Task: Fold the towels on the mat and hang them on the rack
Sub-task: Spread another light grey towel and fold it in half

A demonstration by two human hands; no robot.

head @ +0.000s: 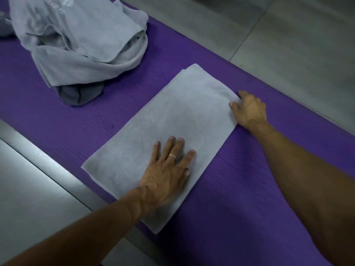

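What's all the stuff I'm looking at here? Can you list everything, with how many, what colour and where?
folded towel: one, light grey, flat rectangle on the mat, centre of view.
towel pile: one heap, light grey with a darker grey piece at its base, unfolded, on the mat at upper left; how many towels it holds cannot be told.
mat: one, purple, ribbed, running diagonally across the floor.
floor: grey tiles, on both sides of the mat.
ring: one, pale metal, on a left-hand finger.
left hand: fingers spread, pressing flat on the folded towel's near part.
right hand: fingers curled, gripping the towel's right edge.
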